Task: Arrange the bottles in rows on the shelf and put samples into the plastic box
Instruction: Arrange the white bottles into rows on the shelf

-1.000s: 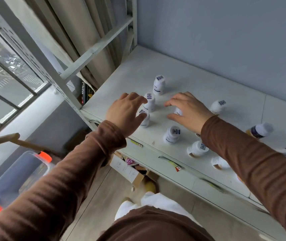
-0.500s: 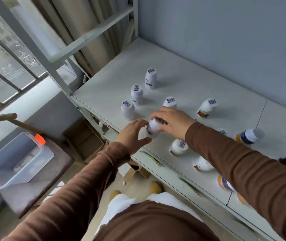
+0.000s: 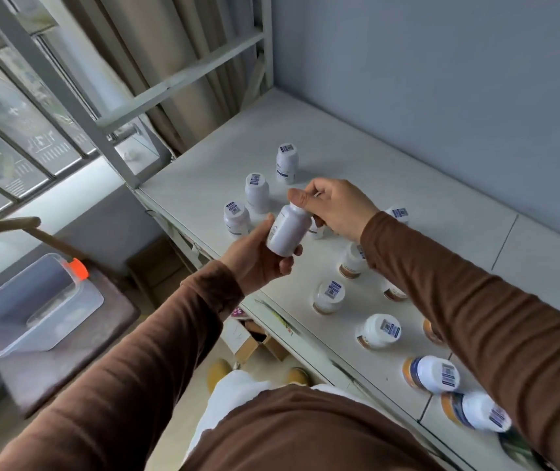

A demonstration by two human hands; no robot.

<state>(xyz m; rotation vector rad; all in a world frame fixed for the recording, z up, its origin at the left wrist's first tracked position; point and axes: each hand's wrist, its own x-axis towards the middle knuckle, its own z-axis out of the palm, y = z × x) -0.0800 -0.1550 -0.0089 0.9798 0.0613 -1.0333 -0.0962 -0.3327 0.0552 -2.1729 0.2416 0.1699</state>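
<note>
The left hand (image 3: 255, 256) gripped a bottle (image 3: 287, 231) above the shelf (image 3: 204, 171). The right hand (image 3: 338, 207) pinched its cap.

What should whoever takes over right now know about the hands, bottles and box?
Left hand grips a white bottle by its body, lifted off the shelf.
Right hand grips that bottle's cap.
Done: three bottles upright in a diagonal line at the shelf's left end.
Left: the other bottles stand scattered along the shelf; whether the plastic box on the stool holds samples is unclear.
</note>
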